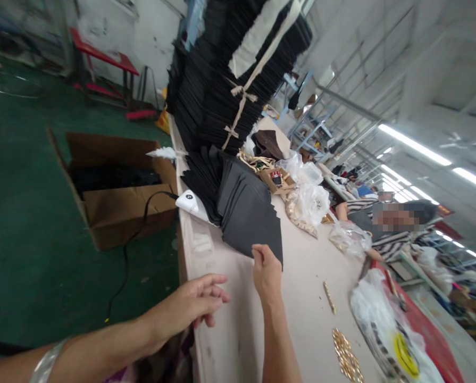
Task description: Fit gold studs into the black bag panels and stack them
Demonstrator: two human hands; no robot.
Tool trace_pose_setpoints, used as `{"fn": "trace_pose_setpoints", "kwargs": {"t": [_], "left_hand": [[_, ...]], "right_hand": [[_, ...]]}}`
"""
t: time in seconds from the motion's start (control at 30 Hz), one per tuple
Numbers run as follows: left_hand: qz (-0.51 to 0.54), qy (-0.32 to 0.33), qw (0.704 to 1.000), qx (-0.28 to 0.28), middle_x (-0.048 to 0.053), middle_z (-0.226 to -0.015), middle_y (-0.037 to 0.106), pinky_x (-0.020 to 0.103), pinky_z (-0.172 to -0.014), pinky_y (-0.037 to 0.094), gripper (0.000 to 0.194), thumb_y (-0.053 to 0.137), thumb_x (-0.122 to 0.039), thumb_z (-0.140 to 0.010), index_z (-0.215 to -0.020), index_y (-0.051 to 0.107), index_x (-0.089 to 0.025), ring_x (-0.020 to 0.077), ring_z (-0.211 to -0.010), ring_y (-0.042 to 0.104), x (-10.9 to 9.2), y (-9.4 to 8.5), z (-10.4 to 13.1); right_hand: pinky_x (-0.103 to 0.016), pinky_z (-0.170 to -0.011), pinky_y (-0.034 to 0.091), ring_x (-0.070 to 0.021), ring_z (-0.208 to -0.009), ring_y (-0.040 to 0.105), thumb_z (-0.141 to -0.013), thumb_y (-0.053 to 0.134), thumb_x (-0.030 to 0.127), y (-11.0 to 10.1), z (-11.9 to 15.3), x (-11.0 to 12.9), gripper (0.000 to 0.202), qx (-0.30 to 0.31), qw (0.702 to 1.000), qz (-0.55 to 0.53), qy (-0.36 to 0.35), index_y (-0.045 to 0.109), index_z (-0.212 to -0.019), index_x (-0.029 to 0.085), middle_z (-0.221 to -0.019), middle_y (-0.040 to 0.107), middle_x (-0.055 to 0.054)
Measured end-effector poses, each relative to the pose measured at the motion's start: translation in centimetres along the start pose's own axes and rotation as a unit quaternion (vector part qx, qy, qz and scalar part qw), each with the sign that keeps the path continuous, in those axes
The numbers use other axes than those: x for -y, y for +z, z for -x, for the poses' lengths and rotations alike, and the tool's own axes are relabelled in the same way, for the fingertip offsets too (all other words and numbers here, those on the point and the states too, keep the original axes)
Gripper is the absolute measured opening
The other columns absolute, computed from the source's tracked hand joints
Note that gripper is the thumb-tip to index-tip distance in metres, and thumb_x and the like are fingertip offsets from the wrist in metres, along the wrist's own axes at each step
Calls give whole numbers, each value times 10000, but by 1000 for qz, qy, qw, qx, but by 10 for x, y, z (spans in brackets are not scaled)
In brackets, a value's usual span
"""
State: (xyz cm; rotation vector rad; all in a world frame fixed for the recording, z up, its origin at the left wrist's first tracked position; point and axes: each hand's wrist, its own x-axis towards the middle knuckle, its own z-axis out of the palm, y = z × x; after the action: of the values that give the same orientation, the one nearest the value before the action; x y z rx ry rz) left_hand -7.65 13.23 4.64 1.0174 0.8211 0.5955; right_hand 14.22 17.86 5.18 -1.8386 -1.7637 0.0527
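Note:
Fanned dark grey sheets, fabric or thin leather point(248, 207), lie in a loose pile on the pale table. My right hand point(267, 271) is closed in a pinch at the near edge of the pile, its fingertips on the edge of a sheet. To the left, my left hand point(206, 300) hovers over the table's edge, fingers apart, holding nothing. Beside the pile lies a white device point(195, 206) with a black cable. More black pieces point(201, 178) are fanned behind it.
A tall tied stack of black sheets point(217, 74) stands at the table's far end. On the floor at left is an open cardboard box point(122, 213). Gold-coloured metal pieces point(346, 354) and plastic bags point(309, 199) lie to the right. A person in striped clothing point(393, 247) is across the table.

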Motion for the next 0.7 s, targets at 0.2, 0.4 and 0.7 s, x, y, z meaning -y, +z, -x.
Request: {"fn": "trace_pose_setpoints", "kwargs": {"t": [0.2, 0.4, 0.7], "left_hand": [[11, 20, 992, -121, 176, -1328, 588, 225, -489, 351, 675, 655, -401, -750, -1347, 488, -133, 77, -574, 559, -5, -33, -10], [-13, 15, 989, -147, 138, -1285, 617, 208, -399, 275, 666, 686, -408, -769, -1358, 490, -164, 15, -419, 409, -14, -43, -6], [103, -113, 988, 34, 37, -799, 736, 231, -572, 499, 424, 859, -404, -623, -919, 688, -153, 174, -692, 669, 7, -11, 21]], "right_hand": [[-318, -763, 411, -231, -827, 578, -942, 444, 115, 21, -25, -7, 212, 57, 995, 62, -50, 633, -901, 202, -870, 696, -61], [-309, -757, 380, -207, -806, 528, -1008, 375, 165, -11, 72, 1, 237, 128, 989, 16, -74, 569, -887, 228, -838, 629, -25], [-258, -736, 463, -158, -797, 605, -944, 562, 281, -67, 187, 32, 164, 222, 930, -274, 98, 669, -833, 225, -827, 652, -11]]}}
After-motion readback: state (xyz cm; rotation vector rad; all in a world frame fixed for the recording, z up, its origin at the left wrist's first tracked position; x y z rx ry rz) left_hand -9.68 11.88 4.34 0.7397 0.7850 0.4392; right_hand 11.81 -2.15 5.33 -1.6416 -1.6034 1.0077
